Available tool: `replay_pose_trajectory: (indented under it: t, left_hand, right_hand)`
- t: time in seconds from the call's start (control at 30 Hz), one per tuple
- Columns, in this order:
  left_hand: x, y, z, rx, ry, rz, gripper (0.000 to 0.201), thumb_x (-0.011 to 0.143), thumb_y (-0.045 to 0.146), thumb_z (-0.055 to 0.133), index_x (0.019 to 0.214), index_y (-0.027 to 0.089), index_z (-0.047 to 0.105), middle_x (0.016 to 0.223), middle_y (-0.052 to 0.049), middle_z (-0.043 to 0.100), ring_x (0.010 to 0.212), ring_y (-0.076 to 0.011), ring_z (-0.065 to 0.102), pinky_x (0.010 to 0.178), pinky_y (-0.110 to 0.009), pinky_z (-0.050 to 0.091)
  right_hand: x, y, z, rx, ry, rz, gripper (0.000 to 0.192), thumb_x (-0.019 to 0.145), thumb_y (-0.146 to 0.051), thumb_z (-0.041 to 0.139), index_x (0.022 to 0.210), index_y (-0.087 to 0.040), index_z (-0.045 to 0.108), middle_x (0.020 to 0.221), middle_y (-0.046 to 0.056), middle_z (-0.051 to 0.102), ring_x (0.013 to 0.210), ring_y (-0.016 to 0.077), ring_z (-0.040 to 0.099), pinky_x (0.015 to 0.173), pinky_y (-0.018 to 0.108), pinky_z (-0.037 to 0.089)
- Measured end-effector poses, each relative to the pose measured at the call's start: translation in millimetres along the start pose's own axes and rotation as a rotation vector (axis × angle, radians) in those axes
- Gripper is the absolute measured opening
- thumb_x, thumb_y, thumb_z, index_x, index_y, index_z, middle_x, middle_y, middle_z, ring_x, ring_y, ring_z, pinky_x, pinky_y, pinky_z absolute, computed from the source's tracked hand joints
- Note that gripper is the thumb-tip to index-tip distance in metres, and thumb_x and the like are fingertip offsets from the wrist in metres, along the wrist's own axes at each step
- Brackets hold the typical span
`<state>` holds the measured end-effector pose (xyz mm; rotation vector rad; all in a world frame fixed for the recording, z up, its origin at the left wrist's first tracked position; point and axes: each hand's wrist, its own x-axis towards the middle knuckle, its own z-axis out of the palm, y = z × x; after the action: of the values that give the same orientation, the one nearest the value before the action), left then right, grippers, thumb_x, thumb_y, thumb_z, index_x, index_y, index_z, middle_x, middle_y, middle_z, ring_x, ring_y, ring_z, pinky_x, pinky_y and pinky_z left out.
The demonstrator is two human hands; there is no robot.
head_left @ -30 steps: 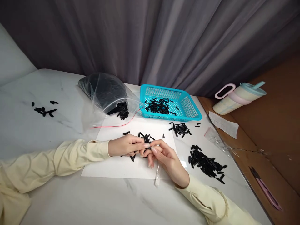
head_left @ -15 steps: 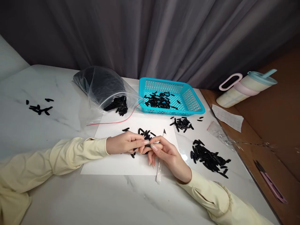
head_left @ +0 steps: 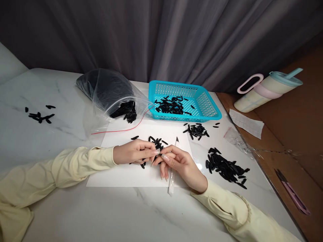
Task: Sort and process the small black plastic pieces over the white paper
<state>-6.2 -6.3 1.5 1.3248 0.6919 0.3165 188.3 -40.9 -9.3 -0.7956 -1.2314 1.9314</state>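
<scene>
Black pieces [head_left: 156, 145] lie on white paper [head_left: 121, 173] under both hands — left hand [head_left: 133, 153] and right hand [head_left: 176, 161] pinch 1 between fingertips, right also gripping a white knife [head_left: 171, 183]. Beyond: loose piles [head_left: 224, 167], plastic bag [head_left: 111, 92], blue basket [head_left: 202, 104].

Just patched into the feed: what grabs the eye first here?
The two hands, left hand and right hand, meet fingertip to fingertip over a white sheet at table centre, the right also gripping a white craft knife. Behind sits a bright turquoise basket of small black pieces.
</scene>
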Motion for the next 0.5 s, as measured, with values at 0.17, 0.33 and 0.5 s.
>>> replay_pose_trajectory:
  t: [0.17,0.33,0.5]
  left_hand:
    - [0.0,0.6,-1.5,-0.018,-0.006,0.005,0.036,0.083,0.047,0.051,0.071,0.014,0.048,0.046,0.009,0.035,0.036,-0.0026,0.024,0.036,-0.018,0.018]
    - [-0.1,1.4,-1.7,-0.016,-0.01,-0.002,0.035,0.082,0.047,0.051,0.071,0.013,0.049,0.045,0.01,0.034,0.037,-0.0027,0.024,0.036,-0.018,0.018]
    - [-0.2,1.4,-2.1,-0.02,-0.005,-0.002,0.032,0.083,0.042,0.052,0.07,0.013,0.05,0.044,0.009,0.036,0.036,-0.0028,0.024,0.036,-0.018,0.019]
  right_hand:
    - [-0.4,0.5,-0.2,-0.001,0.014,0.004,0.017,0.084,-0.032,0.059,0.086,-0.017,0.051,0.081,0.006,0.07,0.049,0.0109,0.06,0.046,0.025,0.045]
    - [-0.7,0.4,-0.7,-0.007,0.014,0.002,0.018,0.083,-0.033,0.061,0.087,-0.017,0.052,0.083,0.006,0.07,0.05,0.0109,0.06,0.046,0.025,0.046]
    - [-0.9,1.6,-0.4,-0.008,0.022,-0.007,0.016,0.083,-0.031,0.061,0.087,-0.017,0.053,0.081,0.005,0.07,0.049,0.0104,0.06,0.044,0.024,0.046]
